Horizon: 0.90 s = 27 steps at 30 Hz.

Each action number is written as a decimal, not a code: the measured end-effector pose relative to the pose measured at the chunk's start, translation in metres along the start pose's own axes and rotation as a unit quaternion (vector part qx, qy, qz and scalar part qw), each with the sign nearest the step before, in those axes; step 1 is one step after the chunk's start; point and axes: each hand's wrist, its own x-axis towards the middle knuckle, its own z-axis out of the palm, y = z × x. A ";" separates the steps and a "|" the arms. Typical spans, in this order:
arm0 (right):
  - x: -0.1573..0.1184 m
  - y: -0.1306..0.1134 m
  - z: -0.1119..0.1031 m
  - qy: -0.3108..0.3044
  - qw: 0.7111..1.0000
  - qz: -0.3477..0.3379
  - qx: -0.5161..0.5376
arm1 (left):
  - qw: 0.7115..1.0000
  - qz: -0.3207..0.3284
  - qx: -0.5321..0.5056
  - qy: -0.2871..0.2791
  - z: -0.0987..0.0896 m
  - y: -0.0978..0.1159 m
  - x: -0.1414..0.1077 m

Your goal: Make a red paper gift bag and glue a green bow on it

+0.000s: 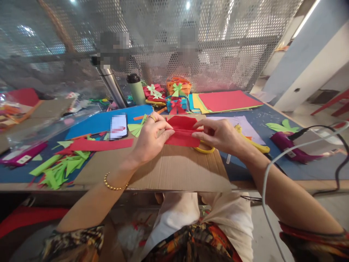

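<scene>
Between my hands is a folded piece of red paper, creased lengthwise, above a sheet of brown cardboard. My left hand pinches its left end between thumb and fingers. At the right end, my right hand grips the paper with thumb and fingertips. A yellow ring-shaped handle lies just under the paper's right side. To the right rests a yellow-handled tool, partly hidden by my right wrist.
Green paper scraps, a red strip and a phone lie left. Behind stand a steel flask, a green bottle and paper boxes with bows. Coloured sheets are stacked back right. A white cable crosses my right forearm.
</scene>
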 end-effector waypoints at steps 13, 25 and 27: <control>0.000 -0.001 -0.001 -0.053 0.996 0.051 0.050 | 1.000 0.007 0.014 0.011 0.001 -0.001 0.000; 0.002 -0.005 -0.003 -0.101 0.991 0.051 0.073 | 0.998 0.032 0.009 -0.055 -0.004 -0.009 0.002; 0.003 -0.004 -0.002 -0.113 0.988 0.060 0.086 | 0.997 0.036 0.025 -0.071 -0.005 -0.011 0.002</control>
